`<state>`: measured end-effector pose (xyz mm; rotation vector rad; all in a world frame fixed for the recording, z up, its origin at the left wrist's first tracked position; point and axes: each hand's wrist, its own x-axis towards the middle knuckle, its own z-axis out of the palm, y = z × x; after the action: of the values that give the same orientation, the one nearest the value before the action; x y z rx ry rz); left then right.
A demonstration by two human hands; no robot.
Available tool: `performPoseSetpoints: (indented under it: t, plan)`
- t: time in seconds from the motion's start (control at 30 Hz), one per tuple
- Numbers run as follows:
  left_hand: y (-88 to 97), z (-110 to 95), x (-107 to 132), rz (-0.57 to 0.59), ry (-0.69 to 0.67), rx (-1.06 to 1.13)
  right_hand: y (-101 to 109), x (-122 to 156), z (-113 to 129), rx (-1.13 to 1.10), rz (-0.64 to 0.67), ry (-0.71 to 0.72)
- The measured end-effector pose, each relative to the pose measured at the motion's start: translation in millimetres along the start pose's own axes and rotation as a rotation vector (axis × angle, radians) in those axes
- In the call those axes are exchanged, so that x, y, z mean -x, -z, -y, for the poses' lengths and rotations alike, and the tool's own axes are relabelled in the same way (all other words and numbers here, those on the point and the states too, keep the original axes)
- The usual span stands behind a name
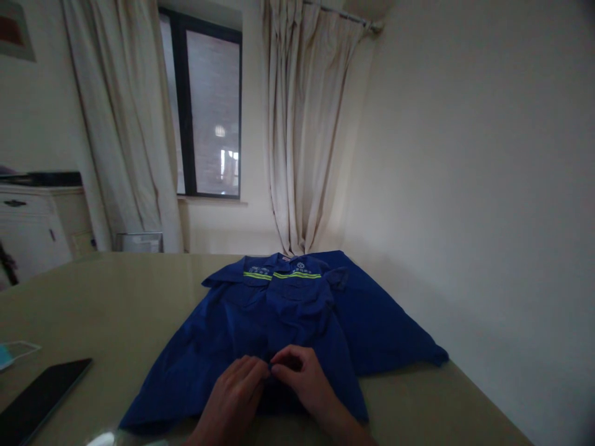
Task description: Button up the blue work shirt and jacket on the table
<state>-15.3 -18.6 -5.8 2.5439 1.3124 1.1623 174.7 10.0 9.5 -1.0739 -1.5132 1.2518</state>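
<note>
A blue work jacket (260, 310) with a yellow-green reflective stripe across the chest lies spread flat on the beige table (106, 297), collar toward the window. My left hand (235, 390) and my right hand (302, 375) rest together on the lower front of the jacket, at its centre opening. Both have their fingers curled and pinched onto the fabric there. What lies between the fingertips is too small to make out.
A dark phone or tablet (39, 399) lies at the table's near left, with a face mask (13, 353) beside it. A white cabinet (32, 226) stands at left. The window (207, 111) and curtains are behind, a bare wall at right.
</note>
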Motion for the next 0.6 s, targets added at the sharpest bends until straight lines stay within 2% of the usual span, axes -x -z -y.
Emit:
performPoseSetpoints:
  t: [0.17, 0.27, 0.4, 0.6]
  plan:
    - [3.1, -7, -3, 0.088, -0.13, -0.077, 8, -2, 0, -0.108, 0.058, -0.186]
    - [7.8, -10, -6, 0.132, -0.17, -0.037, 10, 2, 3, -0.094, 0.073, -0.187]
    - [13.1, -11, -8, 0.063, -0.207, 0.006, 7, 6, 6, -0.125, 0.017, -0.224]
    - [15.4, -8, -12, 0.05, -0.415, -0.055, 2, 4, 5, -0.202, -0.014, -0.395]
